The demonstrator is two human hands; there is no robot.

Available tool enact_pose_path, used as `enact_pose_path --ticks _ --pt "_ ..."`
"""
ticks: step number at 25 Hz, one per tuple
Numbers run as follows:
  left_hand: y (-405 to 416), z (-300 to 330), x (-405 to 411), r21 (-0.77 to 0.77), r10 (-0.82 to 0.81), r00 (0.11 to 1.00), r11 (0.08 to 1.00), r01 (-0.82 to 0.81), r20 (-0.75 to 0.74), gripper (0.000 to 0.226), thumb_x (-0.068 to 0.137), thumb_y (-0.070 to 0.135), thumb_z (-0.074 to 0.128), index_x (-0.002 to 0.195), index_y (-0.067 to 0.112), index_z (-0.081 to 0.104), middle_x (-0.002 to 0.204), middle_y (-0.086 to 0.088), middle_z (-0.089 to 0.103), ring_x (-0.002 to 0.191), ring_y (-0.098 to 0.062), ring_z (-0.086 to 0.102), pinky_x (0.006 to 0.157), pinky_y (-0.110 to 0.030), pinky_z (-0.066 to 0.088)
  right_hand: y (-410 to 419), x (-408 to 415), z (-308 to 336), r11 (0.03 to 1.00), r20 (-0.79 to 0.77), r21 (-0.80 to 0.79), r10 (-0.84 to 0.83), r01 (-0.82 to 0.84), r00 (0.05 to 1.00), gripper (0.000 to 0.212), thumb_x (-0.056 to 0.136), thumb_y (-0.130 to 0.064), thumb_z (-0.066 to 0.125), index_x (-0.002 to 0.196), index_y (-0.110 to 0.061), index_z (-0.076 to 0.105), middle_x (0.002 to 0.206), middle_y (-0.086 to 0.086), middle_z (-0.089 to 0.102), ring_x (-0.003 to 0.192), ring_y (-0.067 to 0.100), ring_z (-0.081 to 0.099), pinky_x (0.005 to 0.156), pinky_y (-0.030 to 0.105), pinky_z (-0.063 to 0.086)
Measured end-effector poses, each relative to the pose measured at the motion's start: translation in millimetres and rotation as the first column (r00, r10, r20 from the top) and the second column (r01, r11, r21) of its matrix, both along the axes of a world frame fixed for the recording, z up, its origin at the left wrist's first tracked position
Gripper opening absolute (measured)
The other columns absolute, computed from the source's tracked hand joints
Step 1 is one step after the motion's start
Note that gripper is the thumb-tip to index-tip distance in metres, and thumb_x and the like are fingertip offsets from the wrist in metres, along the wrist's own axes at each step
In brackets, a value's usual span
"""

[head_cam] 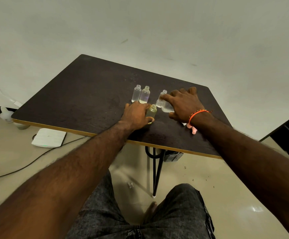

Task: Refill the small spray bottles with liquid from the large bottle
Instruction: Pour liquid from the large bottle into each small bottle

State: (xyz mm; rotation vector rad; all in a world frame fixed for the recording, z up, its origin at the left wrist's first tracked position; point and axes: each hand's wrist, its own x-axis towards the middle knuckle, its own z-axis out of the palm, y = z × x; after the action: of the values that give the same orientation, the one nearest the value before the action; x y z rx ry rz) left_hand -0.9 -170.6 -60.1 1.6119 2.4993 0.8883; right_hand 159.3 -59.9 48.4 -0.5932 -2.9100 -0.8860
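Our left hand (137,114) grips a small upright yellowish plastic bottle (151,113) on the dark bench (81,94). Just right of it, our right hand (183,104) holds the larger clear bottle (166,106), tipped leftward, its spout meeting the small bottle's open neck.

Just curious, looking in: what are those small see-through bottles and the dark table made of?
The small clear bottles look like frosted, translucent plastic, possibly glass: liquid shows hazily through them. The dark brown table top looks like matt wood-grain laminate board, with a pale yellow edge band.
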Motion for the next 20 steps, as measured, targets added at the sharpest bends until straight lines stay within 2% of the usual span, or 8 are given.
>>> enact_pose_path --ticks 14,20 --pt "0 -1 0 -0.002 -0.002 1.0 1.0 0.002 0.022 0.055 0.083 0.052 0.08 0.131 0.031 0.063 0.116 0.005 0.072 0.116 -0.02 0.061 0.106 -0.048 0.037 0 -2 -6 0.999 -0.012 -0.043 -0.012 0.012 1.0 0.074 0.081 -0.051 0.071 0.146 -0.036 0.037 0.133 0.006 0.06 0.119 0.032 0.056 0.1 0.053 0.031" --pt "0 -1 1 0.011 0.002 1.0 1.0 -0.003 0.019 0.052 0.082 0.051 0.08 0.128 0.032 0.064 0.112 0.008 0.073 0.113 -0.02 0.063 0.105 -0.049 0.037 -2 1 -12 0.979 -0.129 -0.205 -0.052 0.025 0.99 0.072 0.081 -0.051 0.067 0.143 -0.032 0.037 0.133 0.007 0.06 0.113 0.033 0.06 0.098 0.051 0.035"
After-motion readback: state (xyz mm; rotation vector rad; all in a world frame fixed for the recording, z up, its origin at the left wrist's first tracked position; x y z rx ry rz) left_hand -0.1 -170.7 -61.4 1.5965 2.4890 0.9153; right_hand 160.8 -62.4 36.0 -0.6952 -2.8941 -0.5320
